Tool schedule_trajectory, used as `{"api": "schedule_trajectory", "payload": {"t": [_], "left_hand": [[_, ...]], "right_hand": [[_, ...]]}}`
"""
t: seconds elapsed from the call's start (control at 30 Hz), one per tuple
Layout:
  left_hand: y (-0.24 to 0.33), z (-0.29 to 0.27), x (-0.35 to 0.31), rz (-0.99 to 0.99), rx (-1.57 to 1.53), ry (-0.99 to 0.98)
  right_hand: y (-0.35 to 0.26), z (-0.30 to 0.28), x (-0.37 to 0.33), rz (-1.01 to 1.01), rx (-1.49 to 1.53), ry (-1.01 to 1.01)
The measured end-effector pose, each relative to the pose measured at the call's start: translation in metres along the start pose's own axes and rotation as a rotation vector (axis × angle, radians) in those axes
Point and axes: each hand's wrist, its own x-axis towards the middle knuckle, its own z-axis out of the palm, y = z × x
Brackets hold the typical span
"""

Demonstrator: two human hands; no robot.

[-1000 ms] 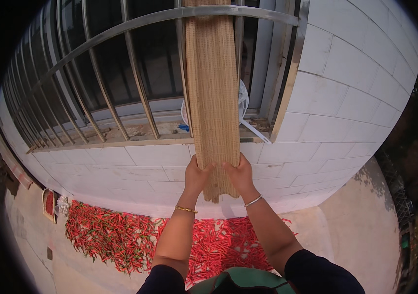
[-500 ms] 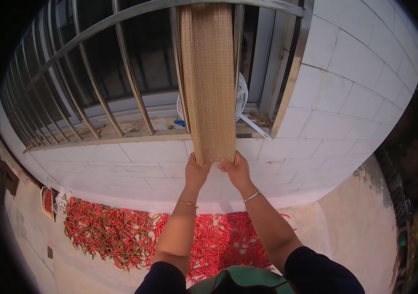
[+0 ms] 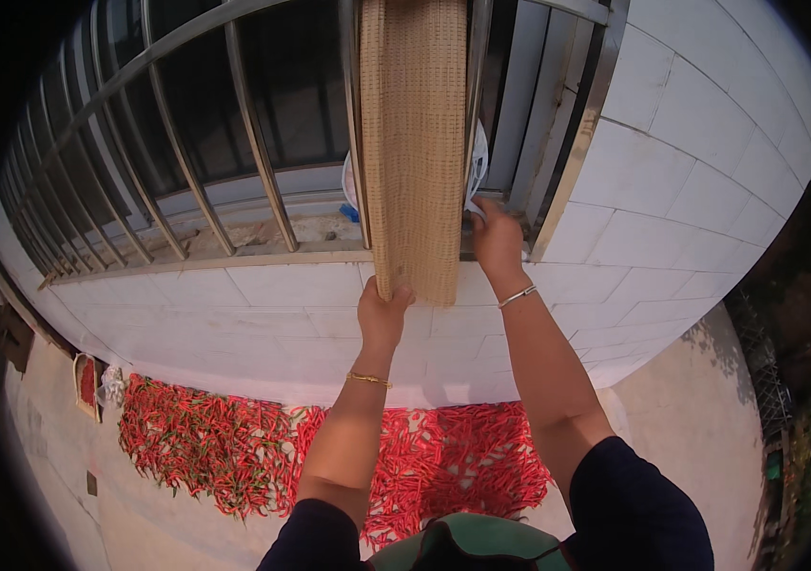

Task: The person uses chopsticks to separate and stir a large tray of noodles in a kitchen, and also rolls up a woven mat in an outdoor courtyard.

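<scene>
Hands raised, a person's left hand point(image 3: 382, 309) grips the lower edge of a woven bamboo mat point(image 3: 415, 143) hung against window bars point(image 3: 253, 143); right hand point(image 3: 498, 238) touches its side edge, grip unclear. Hanging looks nearly finished.

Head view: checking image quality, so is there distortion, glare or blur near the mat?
Head view: fisheye bends the window bars and tile lines, black corners; even sunlight, no glare; the woven mat and left hand look sharp.

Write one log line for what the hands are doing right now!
left hand: grips bottom edge of woven mat | right hand: at window bars beside mat | below: red chillies on ground
</scene>
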Motion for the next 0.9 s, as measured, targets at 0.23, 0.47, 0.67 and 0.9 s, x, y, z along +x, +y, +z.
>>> {"api": "schedule_trajectory", "payload": {"t": [0.23,0.47,0.67,0.9], "left_hand": [[0.027,0.008,0.006,-0.034,-0.019,0.007],[0.044,0.010,0.016,0.022,0.018,0.004],[0.116,0.019,0.041,0.207,0.744,-0.018],[0.104,-0.010,0.020,0.425,0.790,0.113]], "right_hand": [[-0.010,-0.023,0.049,-0.144,-0.015,0.210],[-0.051,-0.025,-0.062,0.189,0.349,-0.181],[-0.062,-0.014,-0.001,0.053,0.208,-0.017],[-0.064,0.005,-0.021,0.146,0.176,-0.029]]}}
